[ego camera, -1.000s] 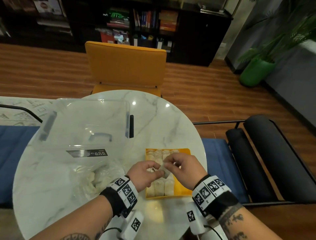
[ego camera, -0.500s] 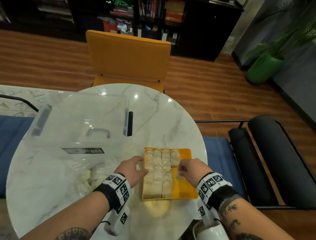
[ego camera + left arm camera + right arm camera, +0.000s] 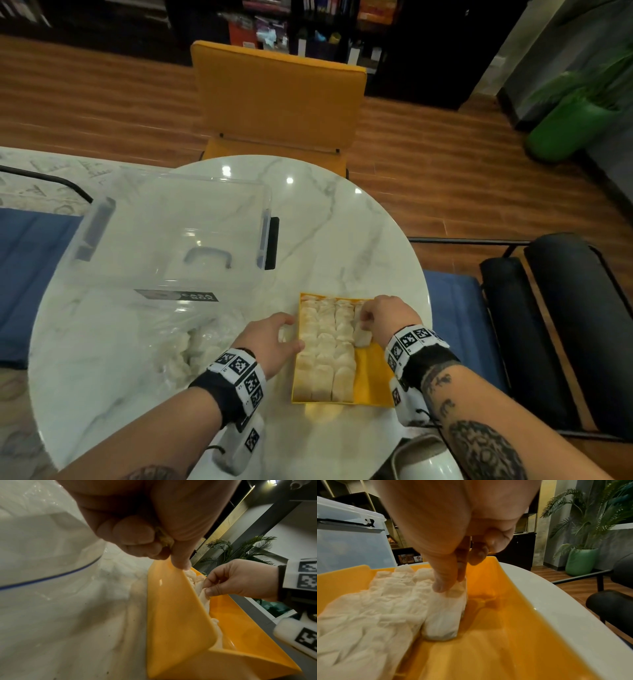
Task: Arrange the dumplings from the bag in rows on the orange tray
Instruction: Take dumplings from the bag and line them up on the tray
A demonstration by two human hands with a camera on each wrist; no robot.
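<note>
Right hand (image 3: 383, 318) pinches a dumpling (image 3: 444, 614) at center frame, standing it beside the rows in the orange tray (image 3: 371, 383); left hand (image 3: 274, 339), fingers curled, apparently grips the tray's left rim.

- The right hand (image 3: 383, 317) has carried its dumpling (image 3: 362, 335) from above the orange tray (image 3: 371, 380) down into the partly filled right-hand row.
- The left hand (image 3: 274, 342) left the dumpling and now grips the tray's left rim.
</note>
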